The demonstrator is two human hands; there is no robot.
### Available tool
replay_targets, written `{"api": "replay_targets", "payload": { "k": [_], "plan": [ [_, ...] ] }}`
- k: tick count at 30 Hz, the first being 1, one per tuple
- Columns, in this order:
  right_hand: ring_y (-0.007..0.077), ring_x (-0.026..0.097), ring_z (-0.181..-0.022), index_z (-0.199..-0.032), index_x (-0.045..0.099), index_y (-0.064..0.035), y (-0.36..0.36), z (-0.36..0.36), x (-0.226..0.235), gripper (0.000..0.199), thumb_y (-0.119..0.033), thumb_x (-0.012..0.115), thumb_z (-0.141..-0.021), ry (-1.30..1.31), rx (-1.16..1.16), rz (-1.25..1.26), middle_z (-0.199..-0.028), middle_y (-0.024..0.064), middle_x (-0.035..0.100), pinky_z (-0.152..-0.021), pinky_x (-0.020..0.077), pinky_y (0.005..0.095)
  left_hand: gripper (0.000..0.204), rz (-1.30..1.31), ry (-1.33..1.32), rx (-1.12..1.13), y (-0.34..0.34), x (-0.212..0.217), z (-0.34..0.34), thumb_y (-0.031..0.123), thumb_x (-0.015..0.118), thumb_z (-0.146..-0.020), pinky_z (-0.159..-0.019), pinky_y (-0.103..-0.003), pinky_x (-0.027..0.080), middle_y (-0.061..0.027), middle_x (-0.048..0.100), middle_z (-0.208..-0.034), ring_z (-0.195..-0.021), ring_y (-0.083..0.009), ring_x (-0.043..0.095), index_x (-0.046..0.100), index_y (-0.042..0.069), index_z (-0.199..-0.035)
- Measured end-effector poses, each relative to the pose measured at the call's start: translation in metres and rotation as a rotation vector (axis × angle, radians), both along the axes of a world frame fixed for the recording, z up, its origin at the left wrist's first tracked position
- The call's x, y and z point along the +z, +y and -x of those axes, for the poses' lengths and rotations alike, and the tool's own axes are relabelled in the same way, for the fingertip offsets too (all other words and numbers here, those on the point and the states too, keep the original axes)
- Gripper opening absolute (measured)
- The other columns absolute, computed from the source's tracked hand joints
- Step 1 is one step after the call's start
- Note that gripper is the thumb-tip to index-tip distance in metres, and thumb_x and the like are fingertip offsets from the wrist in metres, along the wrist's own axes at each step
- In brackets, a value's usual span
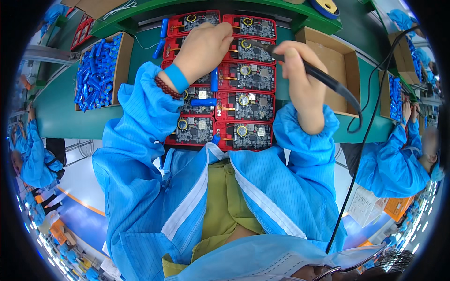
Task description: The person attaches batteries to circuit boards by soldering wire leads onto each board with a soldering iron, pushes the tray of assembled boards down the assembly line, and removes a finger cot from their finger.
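Observation:
Two columns of red plastic cases (225, 97) with dark circuit boards (247, 77) inside lie in front of me. Each visible board carries a round yellow-rimmed part. My right hand (303, 79) grips a soldering iron (328, 80), its thin end pointing left over a board in the right column, near the second row. My left hand (202, 51) reaches across the left column, fingers pinched together by the inner edge of the upper cases. Whatever they pinch is hidden. Blue cylindrical battery cells rest on the cases, one lying crosswise (204, 102) and one upright in the picture (214, 80).
A cardboard box of blue cells (99, 70) stands at left, a shallow cardboard box (335, 70) at right. The iron's black cable (370, 126) runs down the right side. A green shelf edge (136, 23) borders the back. Another person in blue (391, 159) works at far right.

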State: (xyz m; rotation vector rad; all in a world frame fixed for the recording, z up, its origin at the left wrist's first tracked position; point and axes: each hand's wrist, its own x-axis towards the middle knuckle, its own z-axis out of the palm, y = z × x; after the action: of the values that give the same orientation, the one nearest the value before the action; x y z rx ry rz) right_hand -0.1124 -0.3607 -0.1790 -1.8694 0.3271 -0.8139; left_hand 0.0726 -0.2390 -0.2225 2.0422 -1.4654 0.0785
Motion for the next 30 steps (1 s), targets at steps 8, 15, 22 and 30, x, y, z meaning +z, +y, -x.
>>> {"api": "replay_targets", "payload": {
  "k": [8,15,22,30],
  "plan": [
    [0.0081,0.050,-0.073,-0.091,0.062,0.0028,-0.004,-0.027,-0.020,0.023,-0.019,0.057,-0.093,0.041,0.042,-0.167,-0.081,0.0033,0.060,-0.066,0.0412,0.0220,0.007,0.046,-0.091,0.058,-0.015,-0.023,-0.009,0.015,0.063,-0.081,-0.076,-0.042,0.041,-0.0095,0.057,-0.083,-0.087,-0.0323,0.052,0.064,0.008,-0.080],
    [0.0080,0.049,-0.072,-0.091,0.063,0.0024,-0.007,-0.028,-0.024,0.023,-0.019,0.056,-0.093,0.077,0.030,-0.146,-0.081,0.0035,0.060,-0.065,0.0409,0.0218,0.008,0.049,-0.091,0.077,-0.017,-0.027,-0.010,0.016,0.063,-0.080,-0.076,-0.043,0.041,-0.0090,0.057,-0.085,-0.087,-0.0316,0.052,0.065,0.008,-0.082],
    [0.0083,0.050,-0.072,-0.091,0.063,0.0019,-0.007,-0.029,-0.024,0.022,-0.019,0.056,-0.093,0.091,0.038,-0.114,-0.080,0.0040,0.061,-0.064,0.0413,0.0223,0.008,0.074,-0.080,0.070,-0.017,-0.030,-0.011,0.015,0.063,-0.080,-0.075,-0.043,0.042,-0.0092,0.058,-0.084,-0.087,-0.0319,0.053,0.065,0.007,-0.081],
    [0.0137,0.055,-0.074,-0.090,0.063,0.0015,-0.011,-0.029,-0.029,0.019,-0.017,0.057,-0.091,0.115,0.053,0.015,-0.081,0.0074,0.062,-0.067,0.0437,0.0253,0.008,0.055,-0.094,0.070,-0.017,-0.022,-0.008,0.015,0.063,-0.081,-0.075,-0.043,0.042,-0.0089,0.058,-0.084,-0.087,-0.0316,0.053,0.065,0.008,-0.081]
  ]
}}
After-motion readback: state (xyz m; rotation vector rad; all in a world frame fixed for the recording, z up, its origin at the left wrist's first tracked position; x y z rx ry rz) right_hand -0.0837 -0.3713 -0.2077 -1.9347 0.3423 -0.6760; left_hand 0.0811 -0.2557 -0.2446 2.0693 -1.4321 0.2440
